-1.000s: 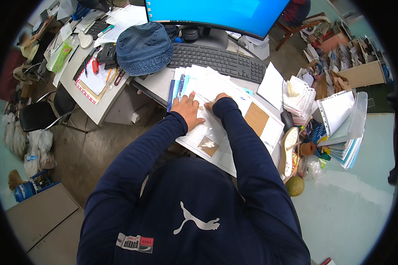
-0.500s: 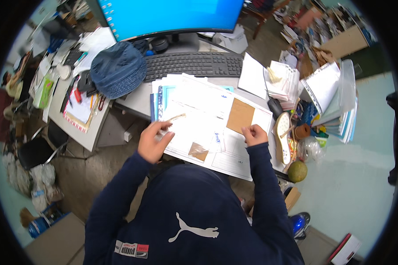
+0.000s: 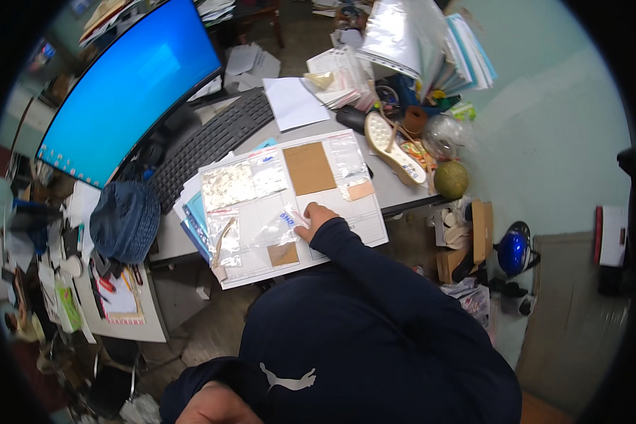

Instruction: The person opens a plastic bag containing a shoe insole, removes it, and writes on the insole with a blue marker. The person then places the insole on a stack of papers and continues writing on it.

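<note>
Centrally, your white printed sheet [image 3: 353,225] lies slantwise on the near side of the tabletop [image 3: 168,239]. Your right hand [image 3: 316,221], fingers bent, meets the right end of a clear bag [image 3: 279,225] with blue marking; whether it pinches the plastic cannot be told. Your left hand [image 3: 219,406] is low at the near edge of view, apart from the sheet, its fingers hidden, so its grasp cannot be judged. On the sheet, note a large brown square [image 3: 311,169] at the far side and a smaller tan square [image 3: 284,254] nearer you. A sandal [image 3: 394,150] lies right; a keyboard [image 3: 212,145], far left.
</note>
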`<state>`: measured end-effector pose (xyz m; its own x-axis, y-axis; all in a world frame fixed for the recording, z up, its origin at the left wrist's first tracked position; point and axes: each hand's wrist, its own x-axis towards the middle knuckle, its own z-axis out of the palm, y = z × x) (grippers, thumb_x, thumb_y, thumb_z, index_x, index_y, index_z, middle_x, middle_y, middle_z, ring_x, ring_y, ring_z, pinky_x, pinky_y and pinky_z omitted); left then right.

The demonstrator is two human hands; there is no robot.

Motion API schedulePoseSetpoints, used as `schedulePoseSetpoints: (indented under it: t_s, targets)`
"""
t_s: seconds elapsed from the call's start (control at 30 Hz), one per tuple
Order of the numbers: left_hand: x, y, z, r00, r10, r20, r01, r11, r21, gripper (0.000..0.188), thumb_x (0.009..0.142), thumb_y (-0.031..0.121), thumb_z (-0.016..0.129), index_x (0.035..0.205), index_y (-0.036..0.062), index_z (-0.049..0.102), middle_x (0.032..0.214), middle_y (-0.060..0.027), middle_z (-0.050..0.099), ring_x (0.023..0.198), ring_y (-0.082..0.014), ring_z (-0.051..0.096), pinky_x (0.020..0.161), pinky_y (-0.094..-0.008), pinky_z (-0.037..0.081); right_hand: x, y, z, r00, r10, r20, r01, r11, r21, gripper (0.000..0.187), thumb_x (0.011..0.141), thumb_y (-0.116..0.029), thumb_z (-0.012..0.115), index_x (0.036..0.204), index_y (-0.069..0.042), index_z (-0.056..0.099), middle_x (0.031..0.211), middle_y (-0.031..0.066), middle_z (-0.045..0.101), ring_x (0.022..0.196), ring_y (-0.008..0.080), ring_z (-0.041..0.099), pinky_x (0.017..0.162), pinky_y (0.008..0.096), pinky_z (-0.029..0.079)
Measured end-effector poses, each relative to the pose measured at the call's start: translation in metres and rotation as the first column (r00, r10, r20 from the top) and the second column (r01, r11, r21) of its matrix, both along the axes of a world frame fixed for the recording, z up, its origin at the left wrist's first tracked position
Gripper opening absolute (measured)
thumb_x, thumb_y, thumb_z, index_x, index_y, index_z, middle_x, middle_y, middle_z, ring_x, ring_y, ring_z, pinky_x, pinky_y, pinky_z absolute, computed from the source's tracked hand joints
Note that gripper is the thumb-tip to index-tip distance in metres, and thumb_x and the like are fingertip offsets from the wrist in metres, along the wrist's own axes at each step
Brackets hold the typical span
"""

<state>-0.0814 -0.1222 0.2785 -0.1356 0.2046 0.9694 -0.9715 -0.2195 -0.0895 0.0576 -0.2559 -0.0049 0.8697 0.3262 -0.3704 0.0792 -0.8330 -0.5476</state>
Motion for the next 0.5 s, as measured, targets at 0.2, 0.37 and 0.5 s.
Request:
schedulePoseSetpoints:
  t_s: [0.2,0.37,0.5]
  targets:
    - [-0.024,0.011,-0.002,0.990,-0.009,-0.140,0.000,0.998,-0.063,0.011,0.084,0.005,0.058,0.091,0.0005,0.050,0.090,-0.0074,0.057,0.064,-0.0157,0.058,0.050,-0.0298,0.044,-0.003,-0.017,-0.004,0.996,-0.049,0.076,0.037,0.987,0.158,0.019,0.079,-0.022,0.070,0.086,-0.006,0.062,0.093,0.0165,0.060,0.088,0.0372,0.063,0.084,0.0420,0.051]
    - [0.017,0.048,-0.057,0.568,0.339,-0.750,-0.144,0.938,0.316,0.057,0.076,0.026,0.077,0.120,-0.0032,0.055,0.115,-0.0213,0.057,0.095,-0.0291,0.058,0.084,-0.0379,0.048,0.019,-0.040,0.041,0.882,-0.174,-0.437,0.417,0.722,0.553,0.019,0.082,-0.016,0.071,0.082,-0.003,0.057,0.067,0.0093,0.065,0.057,0.0190,0.066,0.050,0.0305,0.053]
    - [0.055,0.026,-0.136,0.102,0.735,-0.671,0.117,0.661,0.741,0.107,0.057,0.026,0.092,0.143,-0.0026,0.035,0.136,-0.0243,0.048,0.126,-0.0414,0.047,0.107,-0.0425,0.037,0.011,-0.030,0.080,0.838,0.131,-0.529,0.350,0.615,0.707,0.016,0.084,-0.012,0.071,0.080,-0.004,0.057,0.065,0.0041,0.063,0.050,0.0106,0.061,0.043,0.0240,0.047]
